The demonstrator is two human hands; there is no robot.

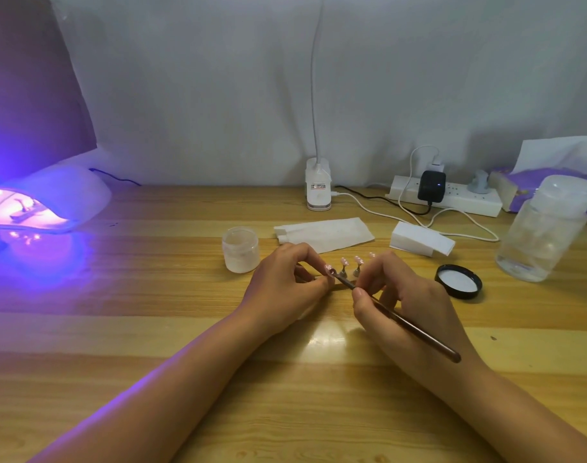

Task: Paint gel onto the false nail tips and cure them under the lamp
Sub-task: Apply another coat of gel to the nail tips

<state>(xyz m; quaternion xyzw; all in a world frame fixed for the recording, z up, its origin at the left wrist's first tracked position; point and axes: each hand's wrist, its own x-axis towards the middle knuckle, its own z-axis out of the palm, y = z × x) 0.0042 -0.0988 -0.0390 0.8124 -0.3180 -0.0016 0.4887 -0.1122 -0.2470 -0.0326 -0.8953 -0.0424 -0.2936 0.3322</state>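
A pink false nail tip [328, 269] sits at the fingertips of the left hand [285, 282], just above the middle of the tabletop [151, 329]. The hand's curled fingers pinch it from below, though I cannot tell whether they grip the tip itself or a stand under it. The right hand [409, 305] grips a dark brush [405, 324] like a pen, with its fine end touching the tip's surface. Both hands are clamped on their things and close together.

Just behind them, three more nail tips on stands [358, 261] stand upright in a row. An open gel jar [240, 249] stands just left of the left hand, and its black lid [458, 281] lies inside-up to the right. Folded white wipes [325, 233] and a white block [422, 242] lie farther back.

At the far left the curing lamp [61, 198] glows violet, with blurred shapes inside its mouth. A clear bottle [545, 228] stands at the far right, in front of a power strip [452, 198].
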